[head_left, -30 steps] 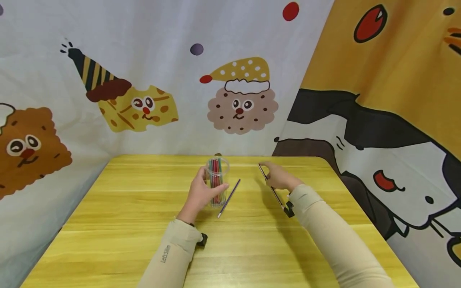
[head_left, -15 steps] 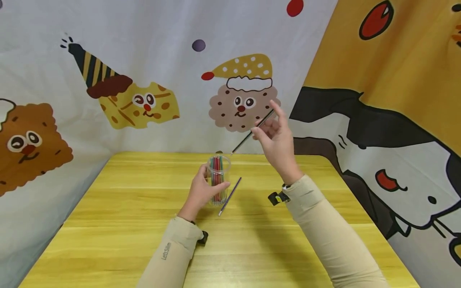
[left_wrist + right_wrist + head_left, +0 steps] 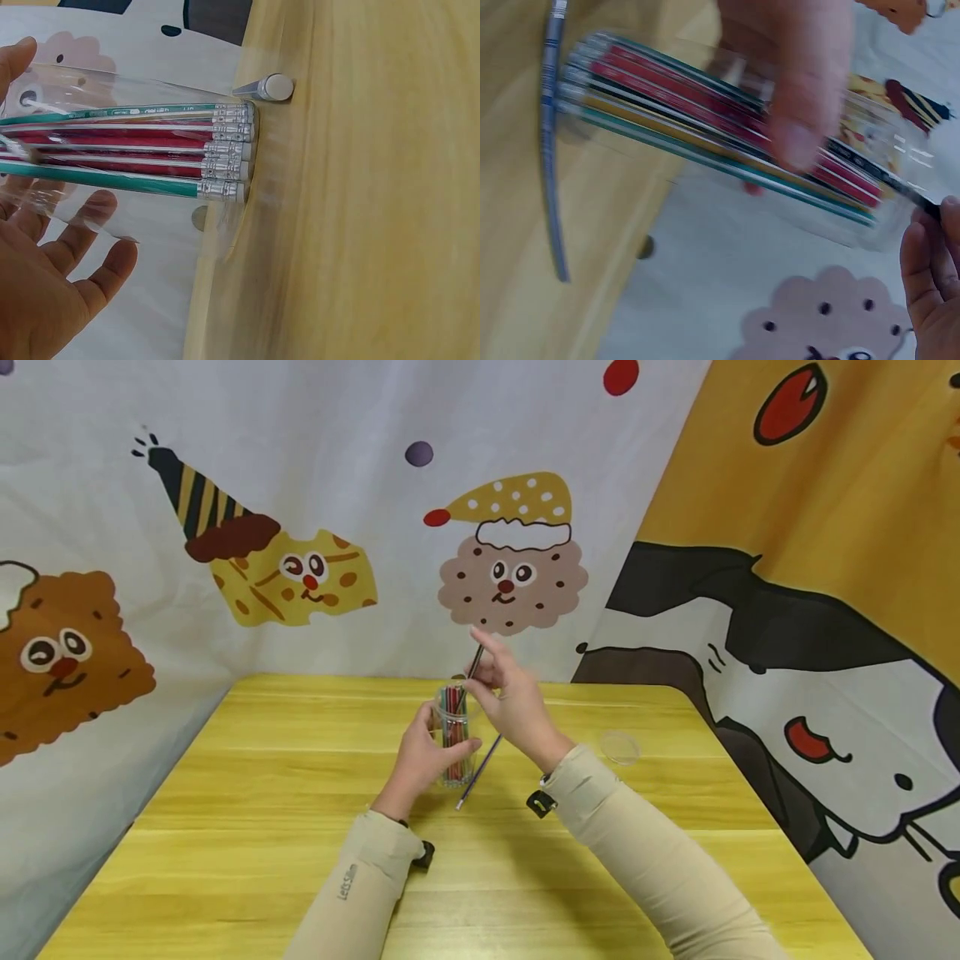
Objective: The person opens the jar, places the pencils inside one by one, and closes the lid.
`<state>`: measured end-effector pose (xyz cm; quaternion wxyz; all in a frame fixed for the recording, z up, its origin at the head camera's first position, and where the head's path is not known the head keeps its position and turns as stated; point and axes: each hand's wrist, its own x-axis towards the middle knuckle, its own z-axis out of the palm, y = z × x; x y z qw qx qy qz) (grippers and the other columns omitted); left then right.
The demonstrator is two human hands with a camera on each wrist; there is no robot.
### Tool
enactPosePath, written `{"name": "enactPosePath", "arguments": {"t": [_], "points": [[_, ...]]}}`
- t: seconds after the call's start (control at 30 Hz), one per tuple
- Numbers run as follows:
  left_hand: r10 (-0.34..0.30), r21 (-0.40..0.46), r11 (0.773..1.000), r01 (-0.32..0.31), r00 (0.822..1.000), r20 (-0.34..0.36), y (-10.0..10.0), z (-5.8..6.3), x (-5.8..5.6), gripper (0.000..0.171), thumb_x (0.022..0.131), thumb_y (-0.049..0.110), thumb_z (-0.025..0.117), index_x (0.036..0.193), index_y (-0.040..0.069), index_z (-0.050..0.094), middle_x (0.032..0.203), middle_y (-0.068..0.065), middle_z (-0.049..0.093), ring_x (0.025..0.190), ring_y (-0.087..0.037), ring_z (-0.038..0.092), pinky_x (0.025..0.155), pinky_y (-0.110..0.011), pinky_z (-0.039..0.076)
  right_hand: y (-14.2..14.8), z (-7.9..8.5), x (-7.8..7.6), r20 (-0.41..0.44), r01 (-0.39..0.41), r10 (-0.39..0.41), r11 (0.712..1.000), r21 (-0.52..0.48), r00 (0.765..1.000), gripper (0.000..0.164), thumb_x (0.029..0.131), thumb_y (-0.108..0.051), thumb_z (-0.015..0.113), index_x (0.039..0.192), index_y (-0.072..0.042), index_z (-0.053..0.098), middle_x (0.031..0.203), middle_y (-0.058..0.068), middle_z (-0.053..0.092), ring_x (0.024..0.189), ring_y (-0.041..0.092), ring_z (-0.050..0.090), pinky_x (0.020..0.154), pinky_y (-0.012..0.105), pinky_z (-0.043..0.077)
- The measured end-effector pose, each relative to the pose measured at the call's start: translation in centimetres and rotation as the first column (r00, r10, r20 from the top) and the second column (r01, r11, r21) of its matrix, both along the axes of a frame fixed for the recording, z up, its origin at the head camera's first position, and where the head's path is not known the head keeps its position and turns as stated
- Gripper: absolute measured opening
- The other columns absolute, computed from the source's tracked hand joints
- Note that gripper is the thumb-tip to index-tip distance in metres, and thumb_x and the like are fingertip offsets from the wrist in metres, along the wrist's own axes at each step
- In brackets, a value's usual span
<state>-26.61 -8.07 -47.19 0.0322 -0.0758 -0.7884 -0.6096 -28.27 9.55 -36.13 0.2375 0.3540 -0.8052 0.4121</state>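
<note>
A clear plastic jar [image 3: 454, 781] stands upright on the table, holding several red, green and other pencils [image 3: 135, 150] with their eraser ends down. My left hand [image 3: 422, 760] grips the jar from its left side, thumb across the front. Above the rim, my right hand [image 3: 517, 702] pinches a black pencil [image 3: 476, 662] near its upper end. The lower part of that pencil reaches into the jar, beside the others, as the right wrist view also shows. Just right of the jar, a purple pencil [image 3: 480, 772] lies slanted on the table, partly behind the right hand.
A clear round lid [image 3: 619, 747] lies flat on the wooden table [image 3: 300, 827], beyond the right wrist. Behind the table's far edge hangs a white and orange curtain [image 3: 360, 443] with cartoon prints.
My right hand has picked the black pencil up from the right of the table, raised it, then brought it left and down into the jar's mouth. The left hand stays on the jar.
</note>
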Motion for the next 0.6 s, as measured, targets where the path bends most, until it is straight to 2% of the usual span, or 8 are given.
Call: {"name": "enactPosePath", "arguments": {"t": [0.1, 0.2, 0.3, 0.43, 0.47, 0.6], "points": [[0.006, -0.009, 1.0, -0.006, 1.0, -0.006, -0.1, -0.2, -0.1, 0.077, 0.084, 0.045, 0.092, 0.145, 0.025, 0.049, 0.126, -0.003, 0.064, 0.119, -0.027, 0.06, 0.102, -0.054, 0.052, -0.4, -1.2, 0.0, 0.0, 0.008, -0.008, 0.999, 0.043, 1.0, 0.066, 0.1, -0.002, 0.073, 0.159, -0.01, 0.044, 0.104, 0.014, 0.08, 0.09, 0.025, 0.081, 0.079, 0.037, 0.066], [0.008, -0.013, 1.0, -0.008, 1.0, -0.013, -0.1, -0.1, -0.2, 0.077, 0.084, 0.046, 0.092, 0.146, 0.025, 0.049, 0.129, -0.004, 0.064, 0.124, -0.028, 0.06, 0.104, -0.055, 0.051, -0.6, -1.7, 0.2, -0.01, 0.022, -0.022, 0.998, 0.056, 1.0, 0.063, 0.101, -0.005, 0.073, 0.157, -0.01, 0.045, 0.102, 0.013, 0.081, 0.09, 0.024, 0.081, 0.076, 0.038, 0.065], [0.008, -0.014, 1.0, -0.008, 1.0, -0.011, -0.2, -0.1, -0.1, 0.079, 0.084, 0.046, 0.091, 0.147, 0.025, 0.049, 0.131, -0.005, 0.063, 0.126, -0.029, 0.059, 0.107, -0.057, 0.051, -0.9, -1.9, 0.4, -0.029, 0.034, -0.032, 0.997, 0.072, 0.999, 0.057, 0.103, -0.008, 0.072, 0.153, -0.009, 0.045, 0.1, 0.011, 0.081, 0.081, 0.02, 0.078, 0.066, 0.032, 0.061], [0.005, -0.012, 1.0, -0.004, 1.0, 0.004, -0.2, -0.2, 0.0, 0.081, 0.084, 0.049, 0.091, 0.148, 0.025, 0.048, 0.132, -0.005, 0.062, 0.125, -0.029, 0.059, 0.107, -0.058, 0.051, -1.0, -2.1, 0.7, -0.056, 0.037, -0.031, 0.994, 0.107, 0.998, 0.047, 0.104, -0.01, 0.071, 0.144, -0.008, 0.046, 0.096, 0.009, 0.081, 0.069, 0.015, 0.071, 0.053, 0.024, 0.049], [0.003, -0.009, 1.0, -0.003, 1.0, 0.006, -0.2, -0.2, 0.0, 0.082, 0.084, 0.049, 0.091, 0.148, 0.025, 0.048, 0.132, -0.005, 0.062, 0.125, -0.029, 0.059, 0.107, -0.058, 0.052, -1.0, -2.0, 0.7, -0.069, 0.04, -0.032, 0.993, 0.112, 0.997, 0.045, 0.104, -0.009, 0.07, 0.143, -0.007, 0.047, 0.096, 0.009, 0.081, 0.067, 0.015, 0.07, 0.051, 0.024, 0.048], [-0.007, 0.011, 1.0, 0.007, 1.0, 0.005, -0.1, -0.1, 0.0, 0.082, 0.084, 0.046, 0.092, 0.149, 0.024, 0.047, 0.131, -0.006, 0.062, 0.125, -0.03, 0.06, 0.108, -0.06, 0.052, -0.9, -1.5, 0.7, -0.136, 0.098, -0.086, 0.991, 0.09, 0.987, 0.044, 0.104, -0.01, 0.071, 0.142, -0.006, 0.049, 0.097, 0.009, 0.081, 0.07, 0.018, 0.072, 0.057, 0.03, 0.055]]}}
